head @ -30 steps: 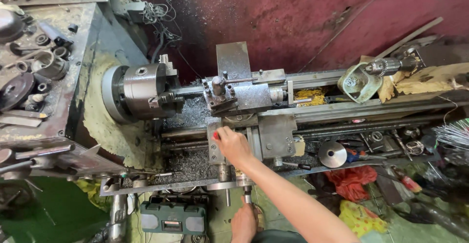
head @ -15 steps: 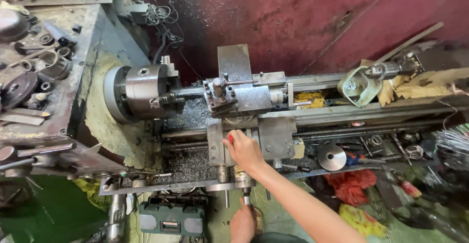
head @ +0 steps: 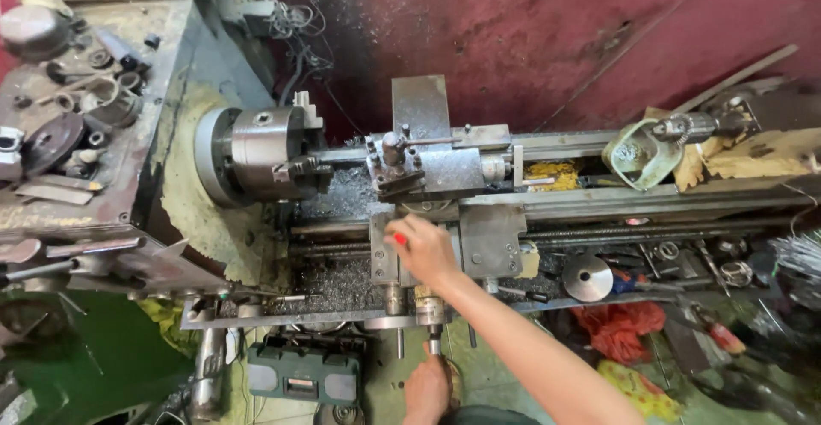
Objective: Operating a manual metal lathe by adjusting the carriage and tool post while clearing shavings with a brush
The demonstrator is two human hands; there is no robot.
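- Head view, looking down on a metal lathe [head: 479,220] that runs across mid-frame, w/ a dark red wall [head: 556,40] behind it.
- Right hand [head: 421,250] at frame centre, arm coming in from lower right. It lies on top of the grey carriage apron [head: 492,241], fingers curled down over a control there; the control itself is hidden under the palm, so can't tell what exactly it grips. Red-painted nail shows on the upper left edge of the hand.
- Left hand [head: 428,386] at bottom centre, just below the lathe's front edge. Closed round a small handle [head: 434,339] that hangs down under the apron; fingers wrapped, not spread.
- Chuck [head: 256,153], centre-left: big steel cylinder, jaws facing right toward the tool post [head: 393,164]. Can't make out a workpiece clearly betw. them.
- Metal chips [head: 333,284] heaped in the tray below the bed, left of the right hand.
- Upper left: cluttered bench [head: 103,177] w/ round steel parts and rings.
- Lower left-centre: green box [head: 304,378] on the floor, just left of the left hand.
- Right of the apron: a round metal disc [head: 588,278], and near it a red rag [head: 624,327] lower down.
- Upper right: tailstock end w/ a pale green guard [head: 637,153] and yellow rag [head: 552,175] on the bed.
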